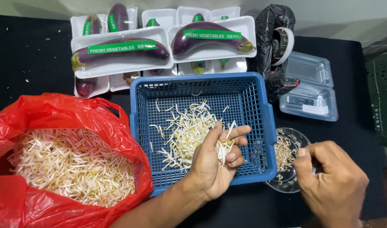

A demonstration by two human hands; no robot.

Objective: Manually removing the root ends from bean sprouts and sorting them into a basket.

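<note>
Many sprouts [71, 164] fill a red bag [54, 114] at lower left. More lie in the blue basket [261, 122] at centre, where the left hand [214, 162] curls loosely around a small bunch. At lower right, the right hand [330, 181] pinches thumb to forefinger beside a clear bowl [301, 139]; whatever it nips is too small to tell.

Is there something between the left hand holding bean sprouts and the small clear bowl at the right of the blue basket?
Only the right wall of the blue basket stands between the left hand, with its bean sprouts, and the clear bowl. The right hand hovers by the bowl's near side.
</note>
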